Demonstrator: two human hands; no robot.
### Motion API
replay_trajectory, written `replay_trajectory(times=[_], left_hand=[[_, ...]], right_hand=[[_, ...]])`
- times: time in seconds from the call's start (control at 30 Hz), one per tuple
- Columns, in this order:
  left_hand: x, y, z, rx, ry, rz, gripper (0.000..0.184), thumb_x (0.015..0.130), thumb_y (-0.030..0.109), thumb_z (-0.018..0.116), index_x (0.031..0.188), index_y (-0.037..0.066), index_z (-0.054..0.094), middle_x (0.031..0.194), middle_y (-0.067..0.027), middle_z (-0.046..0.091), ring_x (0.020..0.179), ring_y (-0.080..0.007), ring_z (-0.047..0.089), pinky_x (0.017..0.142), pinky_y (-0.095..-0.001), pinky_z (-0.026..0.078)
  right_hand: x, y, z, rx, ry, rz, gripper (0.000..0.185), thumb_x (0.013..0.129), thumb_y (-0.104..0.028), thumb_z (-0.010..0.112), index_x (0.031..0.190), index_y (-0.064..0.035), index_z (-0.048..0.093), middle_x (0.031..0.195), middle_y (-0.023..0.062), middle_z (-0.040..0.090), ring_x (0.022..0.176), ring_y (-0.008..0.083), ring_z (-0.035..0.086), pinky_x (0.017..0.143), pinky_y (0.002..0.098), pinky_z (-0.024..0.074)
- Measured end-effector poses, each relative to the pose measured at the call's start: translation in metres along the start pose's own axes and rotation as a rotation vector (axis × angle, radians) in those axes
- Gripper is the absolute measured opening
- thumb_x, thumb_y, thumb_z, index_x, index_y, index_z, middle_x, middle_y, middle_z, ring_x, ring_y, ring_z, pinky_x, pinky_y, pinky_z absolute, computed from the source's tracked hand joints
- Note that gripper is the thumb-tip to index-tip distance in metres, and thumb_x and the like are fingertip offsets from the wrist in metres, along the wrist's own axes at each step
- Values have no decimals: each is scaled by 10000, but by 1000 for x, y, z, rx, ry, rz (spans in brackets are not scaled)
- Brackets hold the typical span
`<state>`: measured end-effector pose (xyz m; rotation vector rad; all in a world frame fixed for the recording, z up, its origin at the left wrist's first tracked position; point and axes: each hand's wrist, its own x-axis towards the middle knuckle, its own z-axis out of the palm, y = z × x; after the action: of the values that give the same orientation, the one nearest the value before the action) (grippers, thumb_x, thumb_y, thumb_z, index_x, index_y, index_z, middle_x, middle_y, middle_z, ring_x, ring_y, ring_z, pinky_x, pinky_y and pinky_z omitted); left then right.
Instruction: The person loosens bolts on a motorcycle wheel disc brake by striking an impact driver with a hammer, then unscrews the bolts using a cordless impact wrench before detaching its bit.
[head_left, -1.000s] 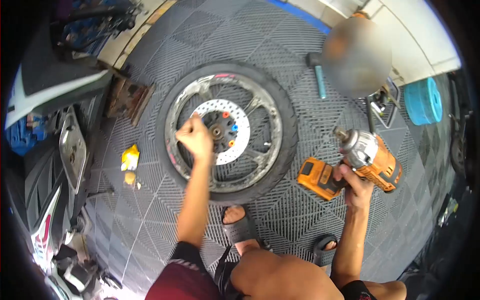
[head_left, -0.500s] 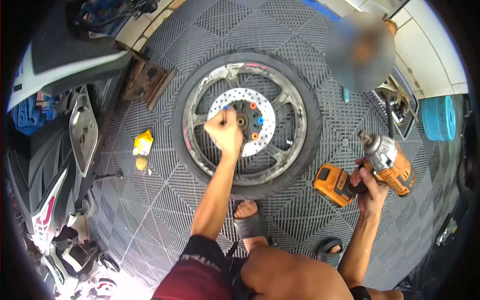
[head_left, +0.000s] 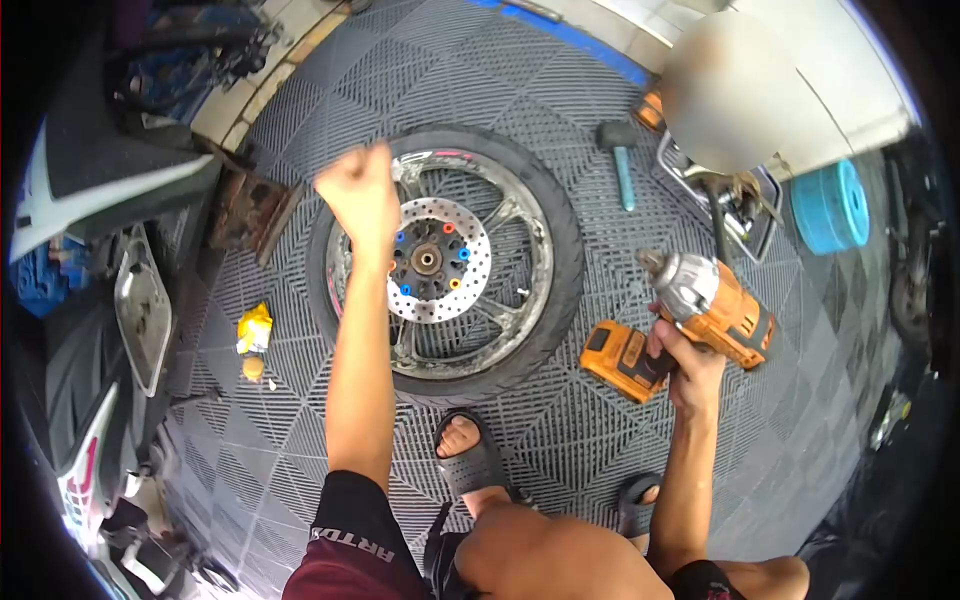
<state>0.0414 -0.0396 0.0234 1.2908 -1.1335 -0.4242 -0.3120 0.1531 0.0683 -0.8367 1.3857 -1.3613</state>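
My left hand point(head_left: 362, 198) is closed in a fist, raised over the upper left edge of a motorcycle wheel point(head_left: 566, 270); whatever it may hold is hidden. The wheel lies flat on the floor with its drilled brake disc point(head_left: 477, 275) facing up. Blue and orange bolts ring the hub point(head_left: 427, 260). To the right of the wheel, my right hand point(head_left: 692, 368) grips an orange cordless impact wrench point(head_left: 722, 308) by its handle. The wrench's silver nose points up and left, clear of the wheel.
A mallet with a teal handle point(head_left: 625, 180) lies beyond the wheel, near a metal tray point(head_left: 768, 232) of tools. Right of that stands a turquoise container point(head_left: 832, 206). On the left are a yellow wrapper point(head_left: 254, 328), a rusty metal block point(head_left: 250, 215) and motorcycle bodywork point(head_left: 75, 330).
My left hand has left the bolts by the hub and moved up and left, still closed. The view has shifted, and the impact wrench stays in my right hand.
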Motion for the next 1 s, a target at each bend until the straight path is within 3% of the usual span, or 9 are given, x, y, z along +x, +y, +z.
replay_trajectory(times=[0.07, 0.17, 0.3, 0.4, 0.43, 0.47, 0.63, 0.83, 1.0], left_hand=[[33, 88, 25, -118, -123, 98, 511, 883, 86, 704, 535, 48, 332, 527, 62, 302, 536, -49, 256, 473, -318, 180], [60, 207, 42, 139, -595, 376, 287, 957, 284, 691, 794, 75, 580, 609, 67, 449, 547, -34, 385, 507, -249, 290], [111, 309, 66, 533, -1257, 202, 279, 997, 261, 555, 1194, 67, 509, 979, -37, 551, 924, -109, 520, 806, -278, 426], [57, 347, 93, 297, -1303, -6, 528, 959, 117, 665, 1407, -22, 423, 1050, -61, 633, 904, -149, 615, 802, -298, 506], [36, 365, 111, 273, -1380, -23, 513, 929, 92, 701, 1373, -32, 475, 1023, -54, 639, 892, -144, 615, 808, -305, 507], [14, 380, 126, 266, -1451, -57, 498, 900, 66, 738, 1338, -41, 526, 995, -47, 646, 880, -139, 615, 814, -312, 507], [-78, 393, 181, 201, -1525, 215, 407, 759, 90, 837, 1128, -49, 737, 971, -62, 735, 933, -115, 666, 848, -280, 519], [-128, 328, 186, -239, -1610, -206, 390, 782, 25, 835, 1148, -51, 722, 1053, -136, 749, 948, -156, 707, 865, -280, 570], [-136, 311, 190, -392, -1660, -371, 383, 789, -5, 824, 1155, -50, 719, 1039, -132, 748, 922, -141, 710, 828, -259, 580]], right_hand=[[-4, -7, -3, 100, -4, -23, 315, 826, 30, 721, 1126, 56, 629, 960, 135, 675, 633, 158, 577, 588, 296, 479], [-8, -49, -17, 131, -46, 6, 330, 821, 2, 725, 1132, 58, 629, 896, 126, 669, 627, 144, 570, 573, 290, 469], [14, -128, -60, -42, -174, -31, 280, 836, -115, 813, 1063, -7, 690, 832, 29, 684, 641, 109, 602, 594, 270, 504], [3, -170, -94, -40, -162, -259, 260, 850, -133, 822, 1040, -20, 685, 885, 37, 705, 736, 127, 675, 625, 280, 549], [-2, -170, -102, 114, -226, -513, 222, 885, -118, 784, 1053, -18, 678, 866, 44, 705, 716, 128, 671, 616, 276, 550], [-6, -162, -121, 31, -345, -547, 339, 949, -190, 729, 1237, -23, 667, 1102, 60, 725, 989, 142, 682, 865, 309, 572], [-42, -109, -146, 370, -283, -299, 294, 951, -181, 721, 1190, -22, 657, 1038, 31, 702, 884, 105, 665, 761, 273, 562], [-82, -74, -142, 285, -67, -350, 274, 896, 26, 696, 1166, -3, 656, 959, 82, 703, 648, 109, 608, 555, 254, 507], [-80, -59, -142, 304, -63, -216, 263, 894, 22, 700, 1154, 10, 660, 930, 84, 705, 635, 117, 612, 548, 249, 506]])
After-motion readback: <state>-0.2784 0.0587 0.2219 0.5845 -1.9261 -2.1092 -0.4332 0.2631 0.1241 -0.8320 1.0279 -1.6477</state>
